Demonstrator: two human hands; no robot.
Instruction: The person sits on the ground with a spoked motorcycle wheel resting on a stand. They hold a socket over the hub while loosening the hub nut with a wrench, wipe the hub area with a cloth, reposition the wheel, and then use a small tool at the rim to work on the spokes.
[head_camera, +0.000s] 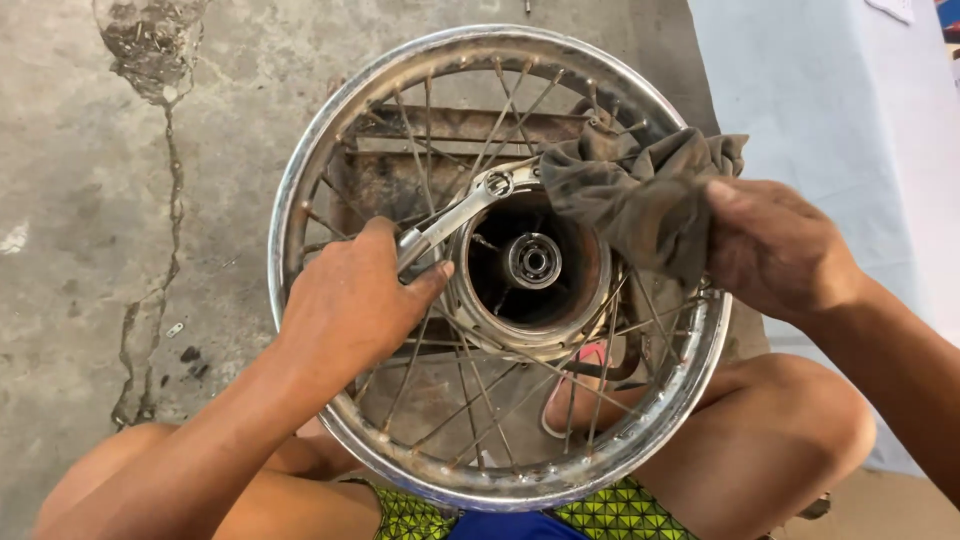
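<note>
My left hand (350, 300) is curled around the shaft of a silver ring spanner (455, 215), fingers wrapped over it and the thumb pressed along its lower side. The spanner runs up and to the right from my fist, and its ring end sits on a nut (497, 183) at the upper left edge of the hub (530, 265). The hub is my landmark: a rusty drum with a dark hollow and a bright bearing (533, 260) at its centre, set in the middle of a spoked wheel rim (300, 170).

My right hand (770, 250) lies to the right of the hub, fingers closed in a pinch on a grimy brown rag (640, 195). The rag is bunched and drapes across the upper right of the hub, its left edge just beside the spanner's ring end. I cannot tell whether it touches the nut.

The rim circles the hub, chromed but pitted with rust, and thin spokes (470, 400) cross between them. It lies flat over my lap, its near edge above my shorts (590, 515), which are green and yellow with a blue patch. My knees show on both sides below the hub. Through the spokes below and to the right of the hub I see a pink sandal (590, 357). Behind the hub, under the rim's far half, stands a rusty metal frame (440, 125). To the left of the hub the concrete floor (100, 230) is cracked and stained. To the right hangs a pale blue cloth (840, 90).
</note>
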